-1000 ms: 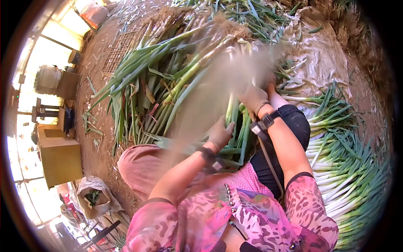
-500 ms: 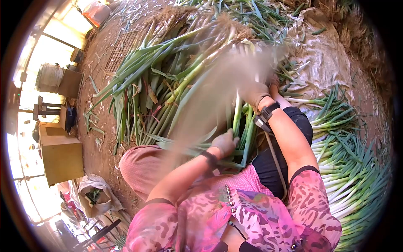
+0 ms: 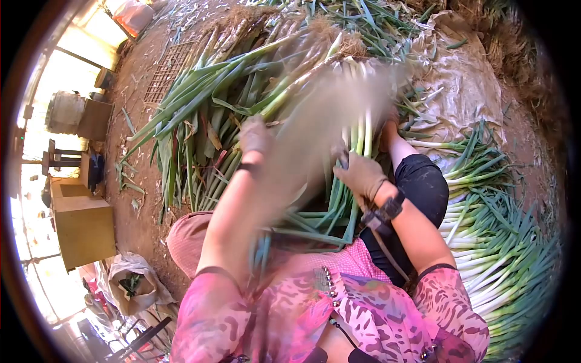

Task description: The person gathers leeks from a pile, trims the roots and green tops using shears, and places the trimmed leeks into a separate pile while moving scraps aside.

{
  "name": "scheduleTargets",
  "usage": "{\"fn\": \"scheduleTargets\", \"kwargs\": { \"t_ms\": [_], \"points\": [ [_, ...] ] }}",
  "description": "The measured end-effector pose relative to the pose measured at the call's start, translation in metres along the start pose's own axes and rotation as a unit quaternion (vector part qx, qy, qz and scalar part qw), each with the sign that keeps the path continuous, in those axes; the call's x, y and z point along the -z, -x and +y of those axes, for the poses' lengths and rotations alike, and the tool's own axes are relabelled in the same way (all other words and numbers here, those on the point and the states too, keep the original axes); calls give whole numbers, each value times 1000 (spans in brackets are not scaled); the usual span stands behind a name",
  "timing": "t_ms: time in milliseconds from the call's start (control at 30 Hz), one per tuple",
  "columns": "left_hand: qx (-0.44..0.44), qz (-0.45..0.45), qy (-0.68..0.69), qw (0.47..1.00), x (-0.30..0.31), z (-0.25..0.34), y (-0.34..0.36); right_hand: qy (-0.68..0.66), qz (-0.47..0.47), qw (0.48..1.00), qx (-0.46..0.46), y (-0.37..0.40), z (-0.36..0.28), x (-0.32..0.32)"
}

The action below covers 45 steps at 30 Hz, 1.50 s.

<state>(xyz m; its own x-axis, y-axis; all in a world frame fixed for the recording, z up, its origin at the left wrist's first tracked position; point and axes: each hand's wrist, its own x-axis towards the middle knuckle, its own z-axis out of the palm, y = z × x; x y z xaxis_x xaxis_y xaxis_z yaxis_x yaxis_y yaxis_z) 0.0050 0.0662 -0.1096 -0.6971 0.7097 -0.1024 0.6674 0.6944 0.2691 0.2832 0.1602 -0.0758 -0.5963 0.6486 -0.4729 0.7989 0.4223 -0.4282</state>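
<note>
Several long green onions with dirty stems and roots lie in a heap in front of me. At its near side my gloved left hand has its fingers curled onto a thick green onion. My gloved right hand is closed on a dark hand tool that looks like an air blow gun, with a thin hose running from below the wrist toward my lap. Just beyond that hand are green onions with clean white stems, their leaves reaching toward my lap. A large blurred smear hides much of the middle.
Cleaned green onions lie in a long row on my right. A pale sheet covers the ground beyond them. On the left are a wooden box, an open sack and a rusty wire grid.
My left hand has moved from the leaves near my lap forward and left to the heap. My right hand has come back toward me and left, with the hose tool.
</note>
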Motion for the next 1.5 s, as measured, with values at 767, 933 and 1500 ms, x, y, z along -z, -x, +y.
{"fn": "scheduleTargets", "kwargs": {
  "t_ms": [767,933,1500],
  "points": [
    [-43,-166,29,985,38,83,20,-190,13,982,6,83,-15,-28],
    [-79,-231,69,967,10,48,20,-147,52,987,37,71,-17,-36],
    [-104,-326,188,921,56,70,45,-124,131,983,39,-89,62,-14]
  ]
}}
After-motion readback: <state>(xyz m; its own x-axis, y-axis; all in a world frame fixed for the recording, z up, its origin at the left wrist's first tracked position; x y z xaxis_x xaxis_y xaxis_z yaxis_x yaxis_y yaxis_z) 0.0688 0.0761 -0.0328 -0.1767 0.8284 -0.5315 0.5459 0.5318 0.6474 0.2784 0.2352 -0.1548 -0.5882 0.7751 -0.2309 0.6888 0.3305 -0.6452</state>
